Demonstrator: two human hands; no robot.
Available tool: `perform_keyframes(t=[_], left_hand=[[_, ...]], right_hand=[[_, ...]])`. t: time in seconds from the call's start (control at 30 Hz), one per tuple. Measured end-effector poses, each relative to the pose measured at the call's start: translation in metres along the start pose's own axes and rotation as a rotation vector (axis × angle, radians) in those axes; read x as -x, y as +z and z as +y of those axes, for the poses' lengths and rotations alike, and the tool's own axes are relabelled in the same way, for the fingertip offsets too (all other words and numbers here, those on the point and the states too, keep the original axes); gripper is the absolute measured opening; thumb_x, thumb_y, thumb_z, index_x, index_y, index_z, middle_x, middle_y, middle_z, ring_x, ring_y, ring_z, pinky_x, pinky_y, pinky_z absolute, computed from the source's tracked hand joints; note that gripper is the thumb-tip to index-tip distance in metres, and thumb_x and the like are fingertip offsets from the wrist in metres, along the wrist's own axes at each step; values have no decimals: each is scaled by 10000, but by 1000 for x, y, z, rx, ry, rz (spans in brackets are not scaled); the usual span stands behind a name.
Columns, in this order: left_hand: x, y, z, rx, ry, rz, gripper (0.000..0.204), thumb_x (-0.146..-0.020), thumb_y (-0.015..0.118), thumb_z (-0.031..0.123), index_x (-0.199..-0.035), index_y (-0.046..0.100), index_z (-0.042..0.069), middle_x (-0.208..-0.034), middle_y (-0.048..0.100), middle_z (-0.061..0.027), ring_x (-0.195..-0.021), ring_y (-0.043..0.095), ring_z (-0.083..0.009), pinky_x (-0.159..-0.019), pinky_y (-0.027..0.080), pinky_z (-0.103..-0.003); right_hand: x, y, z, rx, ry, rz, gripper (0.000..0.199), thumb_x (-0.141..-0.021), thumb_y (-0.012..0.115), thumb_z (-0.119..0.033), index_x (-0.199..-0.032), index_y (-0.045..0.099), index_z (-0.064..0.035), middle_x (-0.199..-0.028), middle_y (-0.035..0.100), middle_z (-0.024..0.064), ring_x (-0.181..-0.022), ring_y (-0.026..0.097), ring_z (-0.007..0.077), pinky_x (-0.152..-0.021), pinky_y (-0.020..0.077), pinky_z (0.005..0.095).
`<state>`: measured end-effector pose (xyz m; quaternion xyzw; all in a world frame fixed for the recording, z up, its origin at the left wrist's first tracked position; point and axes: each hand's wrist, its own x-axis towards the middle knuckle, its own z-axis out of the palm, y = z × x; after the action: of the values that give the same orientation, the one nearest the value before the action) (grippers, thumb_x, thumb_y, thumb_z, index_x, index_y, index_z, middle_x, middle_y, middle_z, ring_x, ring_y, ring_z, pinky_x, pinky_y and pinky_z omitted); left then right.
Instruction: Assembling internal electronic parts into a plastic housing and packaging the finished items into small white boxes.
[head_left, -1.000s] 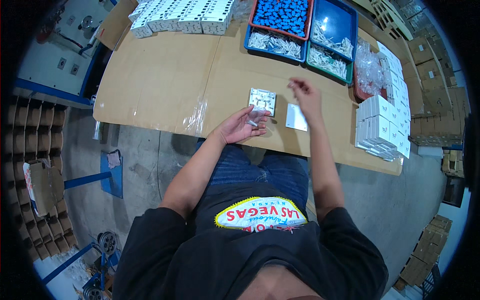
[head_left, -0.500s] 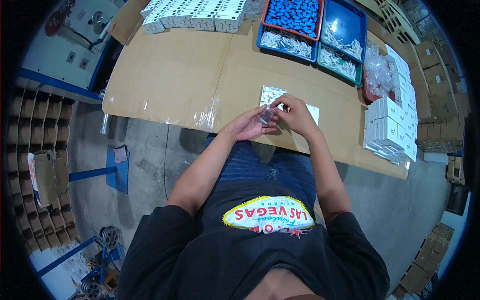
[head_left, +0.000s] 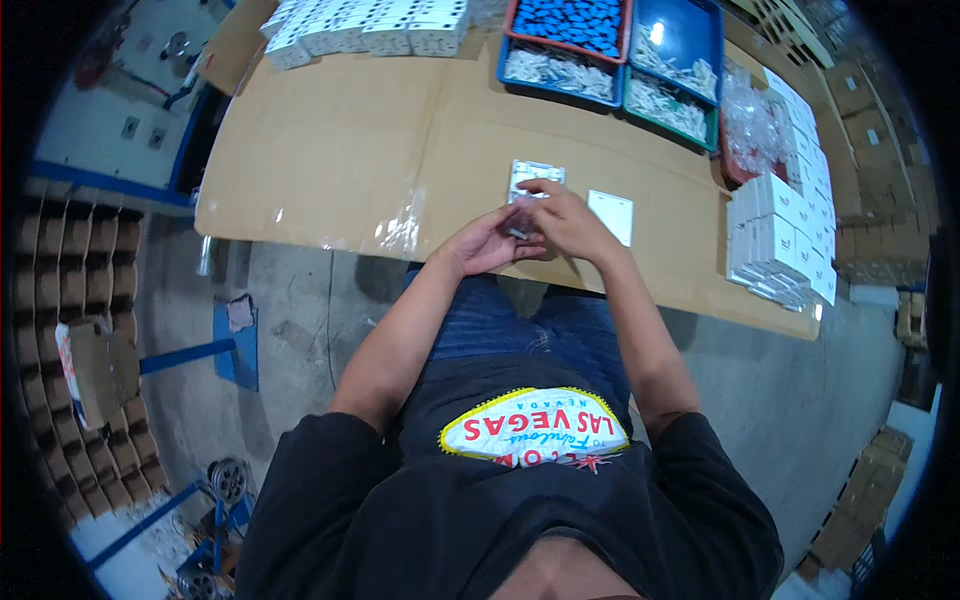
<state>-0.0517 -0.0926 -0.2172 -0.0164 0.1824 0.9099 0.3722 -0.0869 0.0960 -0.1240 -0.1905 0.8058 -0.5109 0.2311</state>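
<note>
- the cardboard-covered table (head_left: 330, 150) took up most of the view; it ran across the top, with its near edge wrapped in clear tape
- rows of small white boxes (head_left: 370, 25) sat along the far left edge; another stack of white boxes (head_left: 780, 245) was piled at the right end
- blue bins (head_left: 660, 60) stood at the far side; one orange-rimmed tray (head_left: 570, 20) was full of blue parts, the others held whitish bits; a clear bag (head_left: 755, 125) lay just right of them
- a white flat plate (head_left: 612, 215) lay on the cardboard just right of the hands; a grey switch-like plate (head_left: 532, 177) lay right behind them, partly hidden by the fingers
- the left hand (head_left: 490, 240) was cupped palm-up at the table's near edge, fingers curled under a small clear packet (head_left: 520, 222)
- the right hand (head_left: 565, 220) was over it, fingertips pinched down on that same packet; both hands were touching each other
- the packet itself was tiny and mostly covered, so honestly couldn't tell what was inside; it was held between the two hands, just above the near edge of the table
</note>
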Motion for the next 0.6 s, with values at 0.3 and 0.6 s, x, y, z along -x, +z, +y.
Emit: perform_keyframes(t=[0.3, 0.6], left_hand=[[1, -2, 3, 73, -98, -61, 530, -1088, 502, 398, -1430, 524, -7, -1126, 662, -100, -1081, 642, -213, -1077, 485, -451], [1, 4, 7, 84, -75, -21, 568, -1088, 476, 430, -1402, 536, -40, -1118, 663, -108, -1096, 629, -222, -1092, 455, -464]], right_hand=[[-35, -80, 43, -161, -209, 179, 275, -1051, 557, -190, -1103, 718, 26, -1017, 740, 92, -973, 679, 159, -896, 544, 330], [-101, -315, 109, 672, 12, 1045, 202, -917, 600, -124, -1040, 751, -75, -1000, 737, 226, -965, 712, 403, -843, 559, 478]])
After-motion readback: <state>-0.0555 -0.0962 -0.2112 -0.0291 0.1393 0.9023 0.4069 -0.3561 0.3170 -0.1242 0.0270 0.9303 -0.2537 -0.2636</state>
